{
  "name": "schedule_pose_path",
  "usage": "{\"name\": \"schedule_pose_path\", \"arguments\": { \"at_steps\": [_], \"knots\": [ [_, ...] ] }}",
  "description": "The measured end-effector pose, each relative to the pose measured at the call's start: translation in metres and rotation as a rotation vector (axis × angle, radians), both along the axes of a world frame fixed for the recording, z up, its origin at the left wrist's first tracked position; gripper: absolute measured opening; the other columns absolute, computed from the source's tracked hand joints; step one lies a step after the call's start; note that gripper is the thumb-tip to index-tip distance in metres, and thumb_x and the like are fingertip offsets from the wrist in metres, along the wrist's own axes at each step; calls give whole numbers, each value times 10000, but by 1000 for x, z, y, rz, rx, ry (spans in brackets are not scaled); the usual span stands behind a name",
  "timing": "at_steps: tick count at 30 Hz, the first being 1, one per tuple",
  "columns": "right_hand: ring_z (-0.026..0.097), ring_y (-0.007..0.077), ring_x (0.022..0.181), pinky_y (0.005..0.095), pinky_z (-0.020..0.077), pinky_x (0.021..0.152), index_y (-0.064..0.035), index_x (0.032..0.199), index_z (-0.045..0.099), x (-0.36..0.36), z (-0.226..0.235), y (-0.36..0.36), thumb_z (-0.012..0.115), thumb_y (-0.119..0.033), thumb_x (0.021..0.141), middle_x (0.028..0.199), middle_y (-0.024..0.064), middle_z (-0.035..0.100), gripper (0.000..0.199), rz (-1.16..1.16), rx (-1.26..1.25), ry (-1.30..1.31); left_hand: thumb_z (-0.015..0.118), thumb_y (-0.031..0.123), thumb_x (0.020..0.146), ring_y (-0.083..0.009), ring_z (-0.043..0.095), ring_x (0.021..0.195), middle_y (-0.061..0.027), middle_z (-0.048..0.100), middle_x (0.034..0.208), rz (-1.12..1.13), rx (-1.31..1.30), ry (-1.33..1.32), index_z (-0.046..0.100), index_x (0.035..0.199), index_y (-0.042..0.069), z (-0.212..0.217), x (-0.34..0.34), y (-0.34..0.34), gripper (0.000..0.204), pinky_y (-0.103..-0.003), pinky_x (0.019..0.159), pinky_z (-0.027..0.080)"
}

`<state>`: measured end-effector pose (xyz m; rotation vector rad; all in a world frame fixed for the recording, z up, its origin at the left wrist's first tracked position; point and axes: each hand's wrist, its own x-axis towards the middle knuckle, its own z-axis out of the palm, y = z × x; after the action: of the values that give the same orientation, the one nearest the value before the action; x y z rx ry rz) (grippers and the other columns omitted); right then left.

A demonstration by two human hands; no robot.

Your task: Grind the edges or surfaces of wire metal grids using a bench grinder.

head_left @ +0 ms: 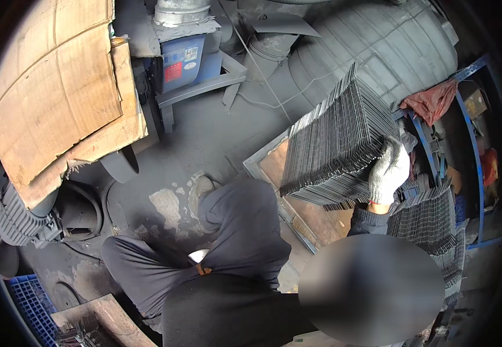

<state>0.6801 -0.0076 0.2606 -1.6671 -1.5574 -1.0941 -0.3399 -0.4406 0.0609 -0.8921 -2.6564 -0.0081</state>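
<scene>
A large bundle of thin dark metal pieces (332, 139), packed closely side by side, stands on a brown board with a metal frame (320, 225). At its right edge is my right hand (388, 170) in a white knit glove, fingers together and curled against the ends of the pieces. The fingertips are partly hidden, so the exact grip is unclear. Behind my right wrist, a second bundle of similar dark pieces (424, 220) leans at the right. A blurred oval covers most of my right forearm. My left hand is out of view.
Cardboard sheets (60, 87) lie over equipment at the left, above a finned motor (25, 214). A blue machine (180, 63) and a big grey ribbed cylinder (372, 49) stand at the back. Blue shelving (473, 144) lines the right. A blue crate (34, 306) sits lower left.
</scene>
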Motion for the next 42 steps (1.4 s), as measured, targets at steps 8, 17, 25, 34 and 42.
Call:
{"name": "schedule_pose_path", "arguments": {
  "at_steps": [8, 17, 25, 34, 42],
  "knots": [
    [699, 316, 1147, 414, 515, 1063, 19, 1206, 715, -16, -15, -5, 674, -88, 1012, 1242, 175, 736, 226, 81, 247, 234, 605, 336, 1090, -294, 697, 1091, -174, 711, 1241, 25, 110, -166, 645, 1353, 5, 68, -8, 41, 425, -398, 974, 554],
    [667, 367, 1244, 502, 493, 1122, 55, 1427, 597, -193, -93, 20, 587, -325, 1061, 1402, 266, 656, 527, 906, 456, 108, 595, 137, 1060, -252, 716, 1009, -136, 740, 1176, -247, 305, 59, 685, 1314, 22, 232, 230, 172, 293, -392, 953, 562],
    [654, 312, 1258, 407, 522, 1096, 0, 1368, 608, -411, -81, -20, 910, -216, 875, 1378, 183, 633, 618, 1349, -922, 1045, 726, 91, 789, -310, 639, 1051, -119, 683, 1125, -986, 31, -2, 710, 1249, 85, 211, 421, 321, 459, -439, 909, 471],
    [675, 123, 849, 290, 577, 769, -52, 1078, 667, -373, -195, 52, 693, 18, 1007, 1003, 35, 713, 103, 1120, -1000, 2005, 910, 183, 815, -306, 605, 1251, -196, 604, 1355, -599, 784, -760, 569, 1415, -10, 61, 387, 390, 717, -430, 1082, 500],
    [676, 106, 970, 268, 562, 903, -36, 1189, 709, -298, -235, 97, 702, -20, 1025, 1092, 28, 743, 165, 874, -1061, 1829, 757, 59, 986, -80, 660, 910, -47, 727, 1047, -576, 653, -1845, 634, 1195, -6, -62, 441, 472, 251, -259, 792, 558]
  ]
}}
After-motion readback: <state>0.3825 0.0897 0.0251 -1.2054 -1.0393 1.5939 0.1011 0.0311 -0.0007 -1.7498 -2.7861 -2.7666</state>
